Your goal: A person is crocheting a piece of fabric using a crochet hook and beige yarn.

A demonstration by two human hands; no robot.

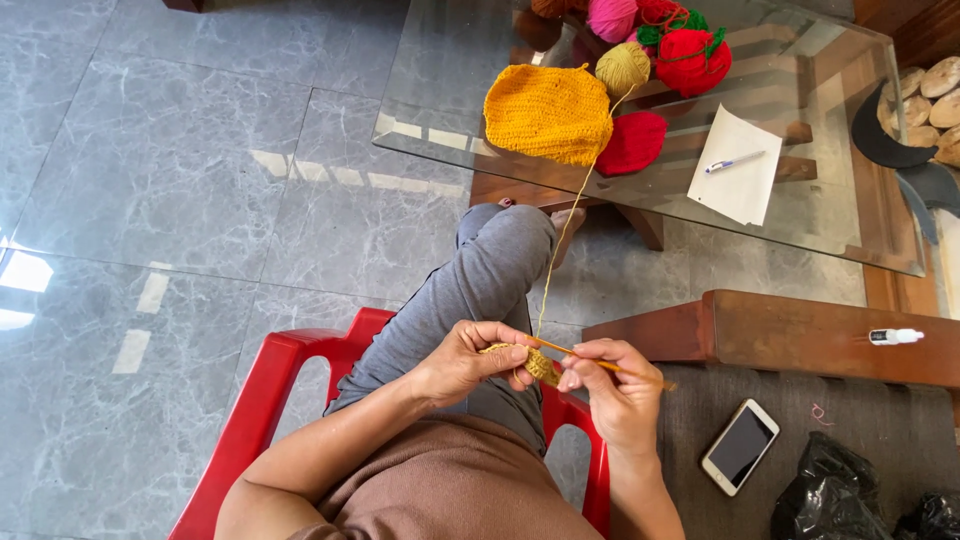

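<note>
- A small olive-yellow crocheted piece (527,358) sits between the two hands, above the lap, over a grey-trousered knee.
- The left hand (468,360) pinches that piece, with thumb and fingers closed around its left edge.
- The right hand (612,385) grips a slim orange crochet hook (590,360), fingers closed tight on the shaft; the hook's tip appears to enter the piece, though the stitch itself is too small to make out.
- A thin mustard yarn strand (560,240) runs up from the work to a round mustard yarn ball (622,68) on the glass-topped table (440,110).
- Beside that ball lie a flat golden-yellow crocheted square (548,112), a red crocheted round (632,142), and red and pink yarn balls (692,58).
- Further right on the glass rests a white paper sheet (738,165) with a pen (733,162) across it.
- The person sits on a red plastic chair (262,400) on grey marble tiles.
- To the right, a white smartphone (739,447) lies screen-up near a crumpled black plastic bag (832,488).
</note>
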